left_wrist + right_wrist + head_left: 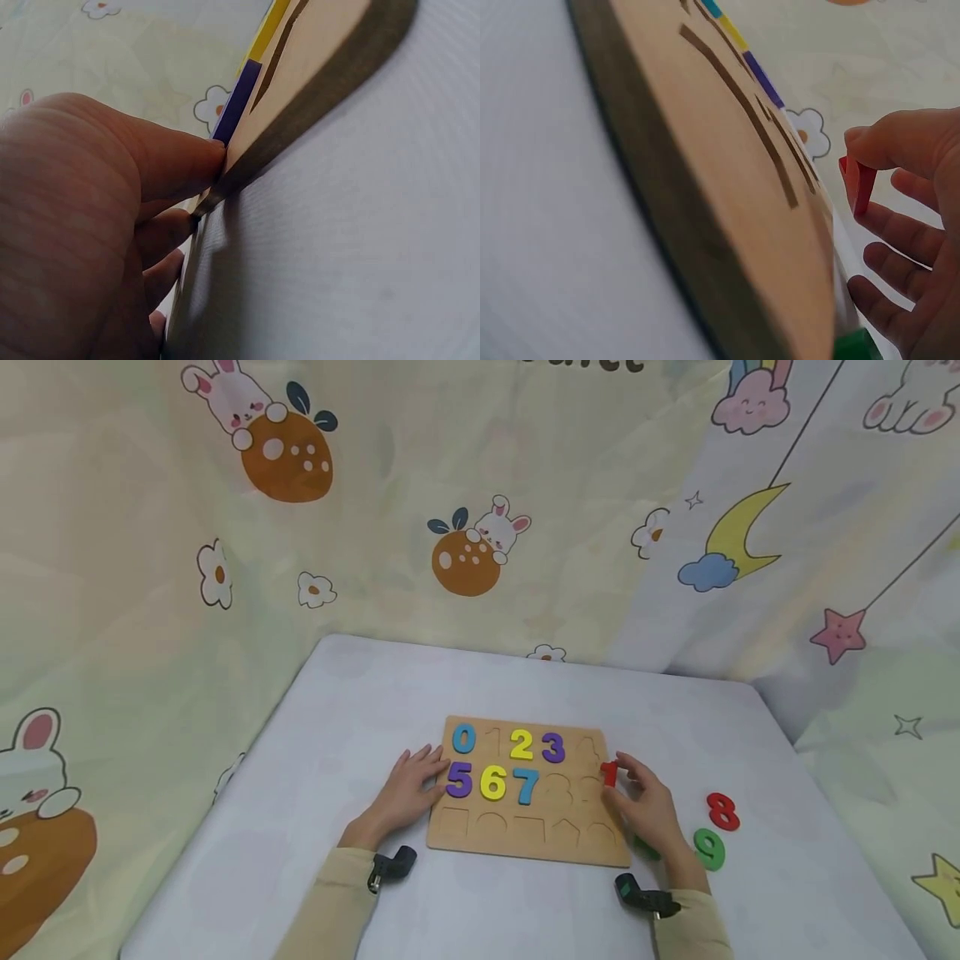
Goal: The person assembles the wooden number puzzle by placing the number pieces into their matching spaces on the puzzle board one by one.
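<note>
A wooden number board (528,852) lies on the table, with number pieces 0, 2, 3, 5, 6 and 7 in its recesses. At its right edge my right hand (647,802) pinches a red number 1 (610,774) between thumb and forefinger; the right wrist view shows this red piece (865,186) held above the surface, the other fingers spread. My left hand (408,789) rests against the board's left edge, beside the purple 5 (459,780). In the left wrist view its thumb (180,157) touches the board's side.
Right of the board lie a red 8 (723,812) and a green 9 (709,849). Another green piece (647,848) is partly hidden under my right hand. An outlined recess for 1 (492,742) is in the top row. A patterned cloth (375,527) hangs behind the white table (375,693).
</note>
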`<state>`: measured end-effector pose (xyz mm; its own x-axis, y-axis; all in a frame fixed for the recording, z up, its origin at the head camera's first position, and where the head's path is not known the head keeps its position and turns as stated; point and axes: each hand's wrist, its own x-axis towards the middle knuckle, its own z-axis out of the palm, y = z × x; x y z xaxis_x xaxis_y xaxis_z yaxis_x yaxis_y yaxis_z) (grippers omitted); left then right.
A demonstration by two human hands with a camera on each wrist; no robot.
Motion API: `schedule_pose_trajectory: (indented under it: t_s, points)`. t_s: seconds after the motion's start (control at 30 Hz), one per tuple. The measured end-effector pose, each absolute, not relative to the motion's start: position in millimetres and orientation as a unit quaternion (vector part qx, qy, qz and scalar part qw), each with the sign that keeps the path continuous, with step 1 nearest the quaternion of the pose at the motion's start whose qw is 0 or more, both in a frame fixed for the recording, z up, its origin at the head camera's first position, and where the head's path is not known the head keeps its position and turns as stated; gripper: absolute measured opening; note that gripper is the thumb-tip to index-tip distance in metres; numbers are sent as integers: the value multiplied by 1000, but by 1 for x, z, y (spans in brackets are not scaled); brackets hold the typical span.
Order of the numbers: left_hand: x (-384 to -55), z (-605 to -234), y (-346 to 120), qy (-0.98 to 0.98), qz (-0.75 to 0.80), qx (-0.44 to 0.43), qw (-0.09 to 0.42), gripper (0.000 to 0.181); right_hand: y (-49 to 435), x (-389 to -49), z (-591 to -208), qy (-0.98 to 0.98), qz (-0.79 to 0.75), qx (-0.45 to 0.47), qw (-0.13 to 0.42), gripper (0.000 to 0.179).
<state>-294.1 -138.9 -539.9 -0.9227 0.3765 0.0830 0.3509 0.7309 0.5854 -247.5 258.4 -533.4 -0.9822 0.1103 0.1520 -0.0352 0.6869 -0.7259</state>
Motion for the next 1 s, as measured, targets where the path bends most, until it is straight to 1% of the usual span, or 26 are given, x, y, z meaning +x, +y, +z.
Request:
schedule_pose_trajectory:
  t_s: [0.13, 0.37, 0.7, 1.0]
  points:
    - [-293, -542, -139, 930, 309, 198, 10, 45, 250, -248, -535, -907, 410, -14, 94, 68]
    - [-293, -542, -139, 928, 317, 195, 8, 45, 239, -251, -538, -902, 418, -6, 105, 70]
    - [-295, -542, -138, 928, 318, 194, 10, 46, 226, -256, -531, -896, 425, 20, 130, 60]
    - [-292, -543, -138, 929, 316, 194, 16, 47, 208, -255, -521, -895, 429, 70, 99, 62]
